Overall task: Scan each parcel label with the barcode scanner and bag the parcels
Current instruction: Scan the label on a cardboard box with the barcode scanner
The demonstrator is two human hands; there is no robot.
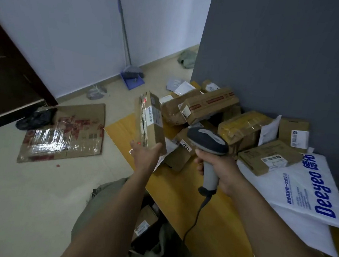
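Note:
My left hand grips the near end of a long brown cardboard parcel and holds it up over the table's left edge, its barcode label facing me. My right hand grips the grey handle of the barcode scanner, whose dark head points toward the parcel pile. Several taped cardboard parcels lie heaped on the yellow table against the grey wall. A white printed courier bag lies flat at the table's right. Below the table's edge a grey-green sack holds a labelled box.
A flattened cardboard sheet lies on the floor at left beside a black plastic bag. A broom and blue dustpan lean against the white wall. A dark wooden door stands at far left. The scanner's cable trails down across the table.

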